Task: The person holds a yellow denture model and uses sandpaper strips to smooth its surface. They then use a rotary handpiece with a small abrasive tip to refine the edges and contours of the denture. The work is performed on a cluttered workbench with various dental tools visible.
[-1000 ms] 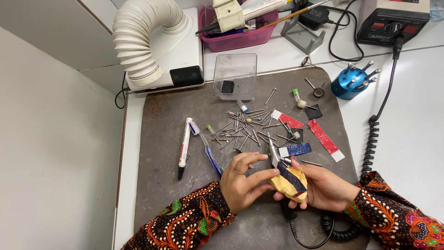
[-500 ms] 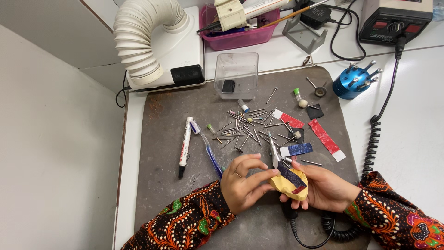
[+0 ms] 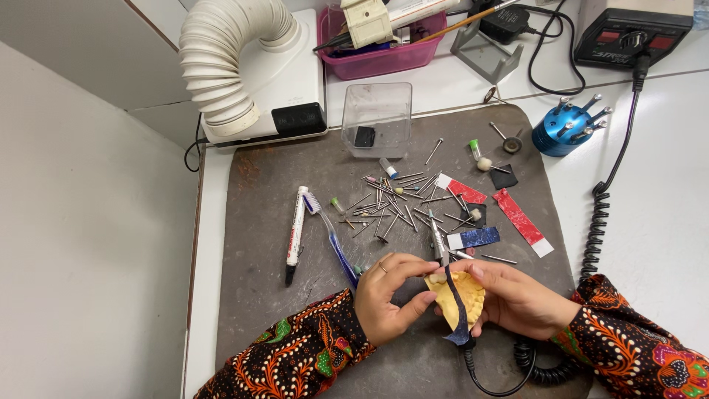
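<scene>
Little has shifted vs 1 s ago: both hands stay at 6 o'clock on the grey mat [image 3: 281, 244], cast barely turned. Left hand [image 3: 388, 295] pinches the yellow dental cast [image 3: 461, 292]; right hand [image 3: 517, 299] fingers wrapped round cast w/ dark blue strip [image 3: 458, 310] and corded handpiece [image 3: 438, 244]. Risk, I'd judge: strip slips off teeth or cast chips if grip twists; loose burs [image 3: 399, 203] at 12 o'clock could snag a sleeve.

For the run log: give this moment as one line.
left hand: pinches yellow dental cast | right hand: holds cast, dark blue strip | surface: grey mat
</scene>
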